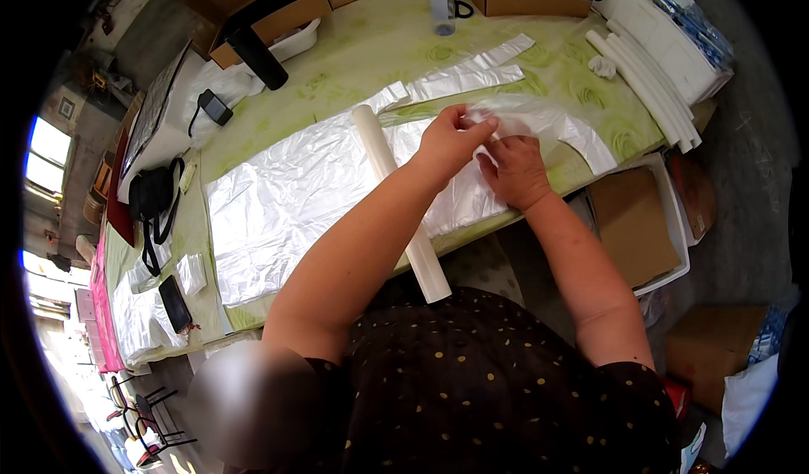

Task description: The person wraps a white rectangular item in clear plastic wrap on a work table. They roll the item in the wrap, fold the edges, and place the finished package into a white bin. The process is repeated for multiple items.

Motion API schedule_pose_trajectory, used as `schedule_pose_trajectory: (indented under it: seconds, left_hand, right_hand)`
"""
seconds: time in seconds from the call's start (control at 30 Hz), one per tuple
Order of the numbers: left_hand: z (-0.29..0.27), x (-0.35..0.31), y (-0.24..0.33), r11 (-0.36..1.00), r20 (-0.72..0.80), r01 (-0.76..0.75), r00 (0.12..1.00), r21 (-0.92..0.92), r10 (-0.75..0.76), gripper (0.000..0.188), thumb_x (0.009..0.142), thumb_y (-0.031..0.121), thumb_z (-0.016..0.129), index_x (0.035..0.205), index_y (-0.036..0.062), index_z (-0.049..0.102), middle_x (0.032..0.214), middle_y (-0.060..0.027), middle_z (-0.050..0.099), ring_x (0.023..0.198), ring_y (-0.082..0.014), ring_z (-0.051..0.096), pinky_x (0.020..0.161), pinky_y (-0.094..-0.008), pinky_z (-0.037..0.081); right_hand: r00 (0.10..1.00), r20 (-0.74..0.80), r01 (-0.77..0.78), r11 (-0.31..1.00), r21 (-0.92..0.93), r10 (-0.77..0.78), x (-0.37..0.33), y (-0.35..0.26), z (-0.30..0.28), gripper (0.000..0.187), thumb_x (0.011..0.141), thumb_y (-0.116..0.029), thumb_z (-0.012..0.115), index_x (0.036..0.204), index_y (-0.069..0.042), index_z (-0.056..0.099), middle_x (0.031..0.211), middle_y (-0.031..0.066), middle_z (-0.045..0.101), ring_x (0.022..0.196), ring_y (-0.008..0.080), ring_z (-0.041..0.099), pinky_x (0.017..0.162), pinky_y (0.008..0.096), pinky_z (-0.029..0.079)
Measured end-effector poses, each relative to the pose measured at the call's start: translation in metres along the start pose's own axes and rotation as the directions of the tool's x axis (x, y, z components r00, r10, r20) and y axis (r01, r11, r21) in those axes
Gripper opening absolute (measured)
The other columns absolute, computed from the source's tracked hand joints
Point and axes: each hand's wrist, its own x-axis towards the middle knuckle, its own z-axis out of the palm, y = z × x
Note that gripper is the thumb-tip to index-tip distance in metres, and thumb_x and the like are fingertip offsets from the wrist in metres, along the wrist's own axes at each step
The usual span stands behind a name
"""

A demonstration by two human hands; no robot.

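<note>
A stack of thin white plastic bags (278,204) lies flat and creased across the table, with strap-like handles (480,65) reaching toward the far side. Across the bags rests a white tube (428,270), its near end jutting past the table edge and its middle partly hidden by my left forearm. My left hand (452,144) is closed, pinching a gathered, see-through part of a plastic bag between thumb and fingers. Just to its right, my right hand (520,173) has bent fingers on the same film. Exactly where its fingertips grip is partly hidden.
White tubes (645,86) lie at the right beside a white box (666,32). Farther back are a clear bottle (440,2), open cartons (535,4) and a black cylinder (257,57). At left are a phone (175,304) and black pouch (156,194). A white bin (681,259) stands right of me.
</note>
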Motion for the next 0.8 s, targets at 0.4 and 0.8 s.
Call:
schedule_pose_trajectory:
  seconds: [0.4,0.8]
  left_hand:
    - [-0.128,-0.077,-0.004,0.922,-0.331,-0.162,0.943,-0.351,0.04,0.065,0.093,0.011,0.07,0.151,0.0104,0.042,0.103,-0.0023,0.061,0.092,-0.0129,0.06,0.08,-0.0351,0.055]
    - [-0.261,-0.119,-0.129,0.731,-0.608,0.024,0.573,0.682,0.549,0.056,0.083,0.007,0.074,0.137,0.0097,0.057,0.118,-0.0097,0.063,0.105,-0.0219,0.058,0.088,-0.0364,0.052]
  right_hand:
    - [0.689,-0.327,-0.346,0.689,0.637,0.647,0.0,0.063,0.033,0.041,0.09,-0.01,0.065,0.13,-0.004,0.062,0.117,0.0141,0.069,0.109,0.028,0.065,0.1,0.0382,0.048]
    - [0.82,-0.163,-0.392,0.746,0.539,0.549,-0.007,0.059,0.022,0.027,0.096,-0.004,0.06,0.122,0.0,0.064,0.113,0.0087,0.068,0.108,0.0211,0.064,0.097,0.0316,0.049]
